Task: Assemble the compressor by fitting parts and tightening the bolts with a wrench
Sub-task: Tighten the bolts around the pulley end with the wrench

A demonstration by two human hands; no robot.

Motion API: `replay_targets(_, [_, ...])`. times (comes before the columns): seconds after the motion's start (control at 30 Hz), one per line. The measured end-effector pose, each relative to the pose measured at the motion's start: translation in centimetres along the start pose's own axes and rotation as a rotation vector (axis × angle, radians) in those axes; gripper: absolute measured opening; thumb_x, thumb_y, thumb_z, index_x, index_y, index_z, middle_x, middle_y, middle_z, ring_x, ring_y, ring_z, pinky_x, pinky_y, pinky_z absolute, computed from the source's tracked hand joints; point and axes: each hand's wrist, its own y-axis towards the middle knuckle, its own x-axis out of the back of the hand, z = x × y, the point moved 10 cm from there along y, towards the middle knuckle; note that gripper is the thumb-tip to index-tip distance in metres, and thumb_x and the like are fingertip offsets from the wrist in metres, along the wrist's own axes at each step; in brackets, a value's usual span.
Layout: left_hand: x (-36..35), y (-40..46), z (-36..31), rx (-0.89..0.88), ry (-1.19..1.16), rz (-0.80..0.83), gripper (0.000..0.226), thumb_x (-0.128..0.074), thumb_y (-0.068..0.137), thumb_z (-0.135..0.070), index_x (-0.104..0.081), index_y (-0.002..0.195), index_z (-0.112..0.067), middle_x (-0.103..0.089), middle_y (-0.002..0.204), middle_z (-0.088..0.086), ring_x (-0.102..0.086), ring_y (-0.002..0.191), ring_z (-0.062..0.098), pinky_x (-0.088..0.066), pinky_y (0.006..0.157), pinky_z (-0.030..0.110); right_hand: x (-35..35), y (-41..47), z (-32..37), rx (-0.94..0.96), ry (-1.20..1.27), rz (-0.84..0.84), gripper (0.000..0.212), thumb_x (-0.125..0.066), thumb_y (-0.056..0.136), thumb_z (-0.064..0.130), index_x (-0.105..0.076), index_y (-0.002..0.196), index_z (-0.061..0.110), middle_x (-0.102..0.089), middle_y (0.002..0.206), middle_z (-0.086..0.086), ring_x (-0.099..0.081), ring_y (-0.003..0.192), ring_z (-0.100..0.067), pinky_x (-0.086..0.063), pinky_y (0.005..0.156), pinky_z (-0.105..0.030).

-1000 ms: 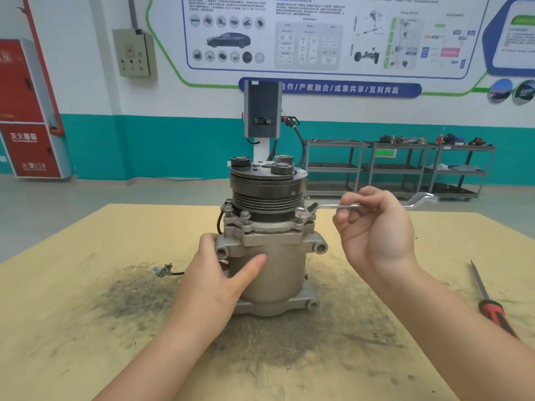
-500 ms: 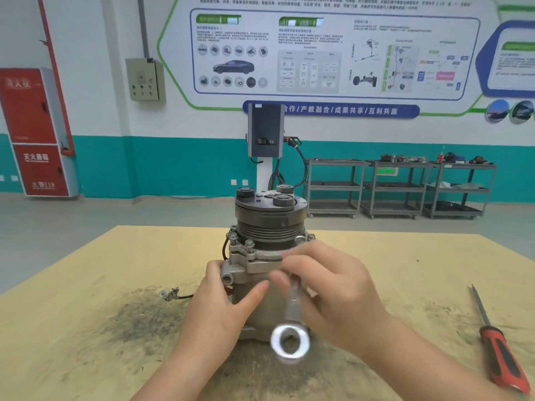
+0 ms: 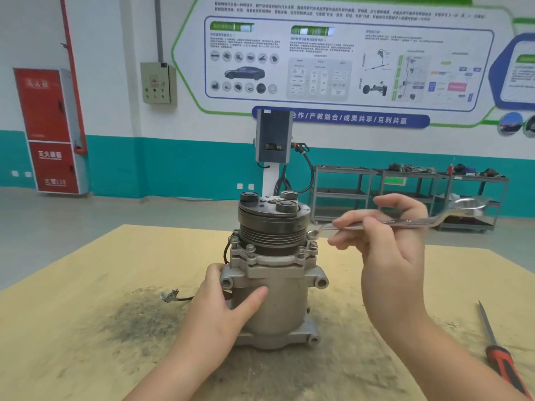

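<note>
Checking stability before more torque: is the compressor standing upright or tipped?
Upright. The grey metal compressor stands on its base flange on the tan table, pulley end on top, with the left hand gripping its body.

stained table (image 3: 86, 270) bears compressor (image 3: 275, 299), screwdriver (image 3: 502, 360).

left hand (image 3: 223, 308) grips compressor (image 3: 275, 273); right hand (image 3: 388, 250) holds wrench (image 3: 405, 222) | screwdriver (image 3: 502, 357) on table (image 3: 72, 328)

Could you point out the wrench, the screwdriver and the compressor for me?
wrench (image 3: 385, 224): head view, on its flat shank.
screwdriver (image 3: 505, 369): head view, on its red handle.
compressor (image 3: 278, 302): head view, on its grey body.
</note>
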Motion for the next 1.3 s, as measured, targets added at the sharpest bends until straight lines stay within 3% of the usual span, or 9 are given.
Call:
replay_targets(0.13, [0.1, 0.0, -0.2, -0.006, -0.014, -0.004, 0.056, -0.058, 0.056, -0.075, -0.045, 0.098, -0.041, -0.059, 0.094, -0.038, -0.058, 0.08, -0.013, -0.041, 0.061, 0.006, 2.0, 0.3, -5.6, -0.412, 0.278, -0.162, 0.028, -0.028, 0.089, -0.007, -0.042, 0.101, 0.015, -0.064, 0.061, -0.011, -0.057, 0.046, -0.024, -0.046, 0.052, -0.03])
replay_targets(0.4, [-0.1, 0.1, -0.2, -0.005, -0.008, 0.016, 0.045, -0.059, 0.056, -0.077, -0.04, 0.093, -0.058, -0.063, 0.094, -0.027, -0.053, 0.088, -0.021, -0.044, 0.064, 0.008, 2.0, -0.3, -8.1, -0.55, 0.553, -0.214, 0.021, -0.03, 0.093, 0.002, -0.046, 0.104, 0.008, -0.06, 0.058, -0.009, -0.052, 0.044, -0.021, -0.047, 0.047, -0.026])
replay_targets(0.57, [-0.1, 0.2, 0.0, 0.0, -0.009, 0.021, 0.051, -0.057, 0.056, -0.077, -0.041, 0.093, -0.045, -0.063, 0.093, -0.02, -0.055, 0.082, -0.015, -0.04, 0.059, 0.001, 1.3, 0.1, -8.6, -0.598, 0.506, -0.103, 0.018, -0.029, 0.09, 0.001, -0.043, 0.098, 0.009, -0.06, 0.061, -0.009, -0.052, 0.047, -0.021, -0.048, 0.049, -0.027])
replay_targets(0.67, [-0.1, 0.1, -0.2, -0.011, -0.021, 0.027, 0.05, -0.059, 0.059, -0.073, -0.042, 0.095, -0.043, -0.062, 0.095, -0.021, -0.055, 0.083, -0.019, -0.039, 0.059, 0.0, 1.5, 0.5, -8.3, -0.501, 0.461, -0.065, 0.015, -0.03, 0.089, 0.0, -0.041, 0.094, 0.009, -0.062, 0.061, -0.01, -0.056, 0.047, -0.024, -0.048, 0.052, -0.028])
replay_targets(0.8, [-0.2, 0.0, -0.3, -0.01, -0.029, 0.053, 0.051, -0.059, 0.06, -0.074, -0.041, 0.097, -0.044, -0.063, 0.1, -0.022, -0.057, 0.086, -0.016, -0.042, 0.061, 0.003, 0.9, -0.9, -4.1, 0.01, 0.286, 0.027, 0.011, -0.033, 0.093, 0.006, -0.041, 0.092, 0.013, -0.068, 0.07, -0.01, -0.063, 0.052, -0.027, -0.051, 0.057, -0.028])
replay_targets(1.0, [-0.1, 0.6, 0.4, -0.01, -0.002, 0.046, 0.048, -0.058, 0.054, -0.087, -0.036, 0.091, -0.064, -0.066, 0.088, -0.021, -0.063, 0.076, -0.006, -0.044, 0.056, 0.018, -5.7, -5.5, 0.8, 0.566, -0.505, 0.463, 0.036, -0.054, 0.099, 0.032, -0.067, 0.09, 0.0, -0.069, 0.089, -0.009, -0.064, 0.079, -0.019, -0.054, 0.074, -0.026])
replay_targets(1.13, [-0.3, 1.1, 1.7, 0.012, 0.059, 0.032, 0.045, -0.074, 0.075, -0.047, -0.034, 0.089, -0.06, -0.067, 0.085, -0.002, -0.067, 0.077, 0.017, -0.055, 0.063, 0.039, -7.7, -5.9, 2.2, 0.555, -0.661, 0.47, 0.012, -0.074, 0.081, 0.014, -0.072, 0.088, 0.005, -0.071, 0.093, -0.003, -0.066, 0.083, -0.019, -0.056, 0.071, -0.036])
replay_targets(1.23, [-0.2, 0.6, 1.0, -0.018, -0.01, 0.034, 0.044, -0.068, 0.064, -0.072, -0.042, 0.096, -0.057, -0.065, 0.089, -0.022, -0.066, 0.08, 0.004, -0.047, 0.062, 0.022, -6.8, -5.3, 4.3, 0.608, -0.556, 0.406, 0.016, -0.063, 0.089, 0.016, -0.069, 0.095, 0.002, -0.069, 0.097, -0.005, -0.065, 0.088, -0.016, -0.054, 0.078, -0.03])
replay_targets(1.3, [-0.1, 0.3, 0.5, -0.015, -0.04, 0.037, 0.05, -0.06, 0.059, -0.084, -0.043, 0.098, -0.058, -0.06, 0.094, -0.034, -0.059, 0.089, -0.013, -0.043, 0.065, 0.013, -5.1, -3.5, 4.4, 0.456, -0.336, 0.314, 0.017, -0.052, 0.093, 0.014, -0.058, 0.108, 0.011, -0.067, 0.093, -0.003, -0.065, 0.082, -0.015, -0.053, 0.074, -0.029])
